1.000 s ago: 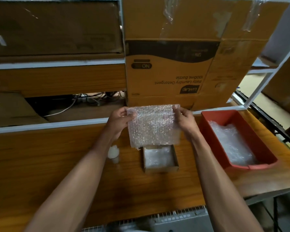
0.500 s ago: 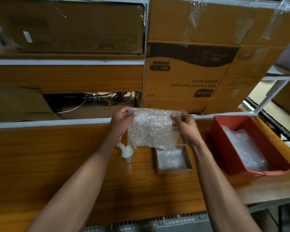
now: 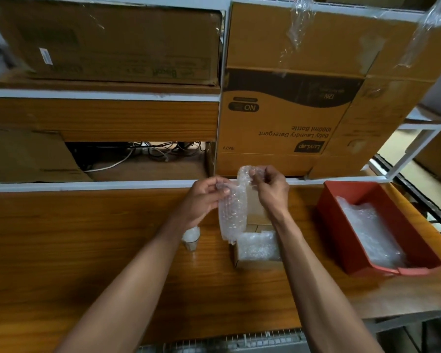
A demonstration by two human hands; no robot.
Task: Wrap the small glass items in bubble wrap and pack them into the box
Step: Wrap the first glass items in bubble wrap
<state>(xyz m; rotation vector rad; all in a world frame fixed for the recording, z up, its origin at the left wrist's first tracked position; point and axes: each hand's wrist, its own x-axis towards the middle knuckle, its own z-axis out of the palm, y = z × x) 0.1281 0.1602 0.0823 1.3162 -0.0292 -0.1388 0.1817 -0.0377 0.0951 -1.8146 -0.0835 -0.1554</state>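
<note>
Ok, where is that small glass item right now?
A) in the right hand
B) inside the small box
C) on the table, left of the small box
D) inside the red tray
C: the small glass item stands on the table, left of the small box, under the left hand.

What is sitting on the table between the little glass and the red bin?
In the head view, a small cardboard box with bubble wrap inside stands between the small glass and the red bin.
</note>
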